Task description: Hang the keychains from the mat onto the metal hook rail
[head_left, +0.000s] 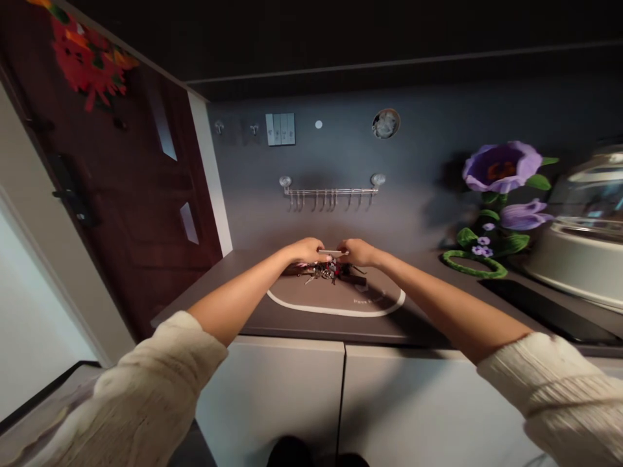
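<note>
A thin, light-coloured flat piece (333, 252) spans the gap between my hands, seen edge-on; its kind cannot be made out. My left hand (307, 250) is closed on its left end. At the right end my right hand (359, 251) grips it with curled fingers. Just below and in front of them, a bunch of keys (324, 272) with rings and red bits lies on a brown oval mat (335, 303) with a white border and lettering. A dark oblong item (354, 279) rests at the right of the keys. My hands partly cover the pile.
On the back wall hangs a rail with several hooks (331, 191). A purple knitted flower (503, 168) stands right of the mat, beside a pale rounded appliance (579, 256) and a black flat slab (549, 308). White cupboard doors (282, 389) are below; a dark red door (141, 194) is left.
</note>
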`<state>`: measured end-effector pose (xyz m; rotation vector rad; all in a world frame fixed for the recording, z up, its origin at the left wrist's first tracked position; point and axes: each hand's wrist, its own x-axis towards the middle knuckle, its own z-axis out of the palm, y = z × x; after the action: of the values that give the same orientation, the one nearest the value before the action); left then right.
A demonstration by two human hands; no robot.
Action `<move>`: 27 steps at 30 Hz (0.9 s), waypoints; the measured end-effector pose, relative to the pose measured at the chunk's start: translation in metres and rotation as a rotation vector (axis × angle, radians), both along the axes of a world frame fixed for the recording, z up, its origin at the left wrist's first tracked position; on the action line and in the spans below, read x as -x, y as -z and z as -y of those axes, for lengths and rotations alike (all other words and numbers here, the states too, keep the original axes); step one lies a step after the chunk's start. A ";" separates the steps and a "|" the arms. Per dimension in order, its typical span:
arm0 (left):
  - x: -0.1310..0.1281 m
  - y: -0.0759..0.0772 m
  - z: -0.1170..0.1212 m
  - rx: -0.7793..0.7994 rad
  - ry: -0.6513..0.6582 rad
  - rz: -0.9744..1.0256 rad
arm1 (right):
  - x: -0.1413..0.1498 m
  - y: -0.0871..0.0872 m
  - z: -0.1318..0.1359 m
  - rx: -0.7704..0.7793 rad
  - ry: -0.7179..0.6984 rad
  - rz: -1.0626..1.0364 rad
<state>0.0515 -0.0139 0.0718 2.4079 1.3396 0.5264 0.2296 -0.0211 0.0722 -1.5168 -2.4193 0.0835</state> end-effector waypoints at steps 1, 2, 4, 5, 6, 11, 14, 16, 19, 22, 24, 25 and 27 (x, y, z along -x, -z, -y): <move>0.003 -0.005 0.005 -0.016 0.023 0.029 | 0.001 -0.006 0.005 0.025 -0.032 -0.007; 0.007 -0.011 0.010 0.027 0.069 0.059 | 0.001 -0.011 0.010 0.100 -0.085 -0.020; 0.016 -0.020 0.022 0.271 0.221 0.131 | 0.003 -0.022 0.023 0.380 -0.231 -0.128; 0.021 -0.022 0.028 0.405 0.295 0.195 | 0.003 -0.025 0.030 0.541 -0.284 -0.241; 0.026 -0.022 0.034 0.497 0.348 0.296 | 0.004 -0.027 0.036 0.677 -0.329 -0.342; 0.045 0.002 0.049 0.691 0.377 0.806 | 0.006 -0.009 0.051 0.919 -0.347 -0.833; 0.050 0.027 0.050 0.690 0.220 0.953 | 0.005 0.016 0.050 0.884 -0.259 -0.955; 0.052 0.041 0.050 0.700 0.138 0.986 | 0.003 0.031 0.049 0.857 -0.218 -0.991; 0.055 0.054 0.049 0.690 0.065 1.027 | 0.000 0.043 0.051 0.825 -0.183 -1.020; 0.057 0.059 0.047 0.675 0.042 1.055 | -0.001 0.047 0.054 0.783 -0.171 -1.059; 0.058 0.061 0.046 0.674 0.045 1.061 | -0.001 0.047 0.055 0.771 -0.174 -1.084; 0.059 0.061 0.045 0.675 0.052 1.064 | -0.001 0.047 0.056 0.775 -0.180 -1.095; 0.059 0.061 0.044 0.679 0.071 1.067 | -0.001 0.047 0.056 0.788 -0.192 -1.112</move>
<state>-0.0073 -0.0582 0.0107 1.2580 0.7440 0.9472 0.2301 -0.0771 0.0252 -0.9557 -1.5850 1.5815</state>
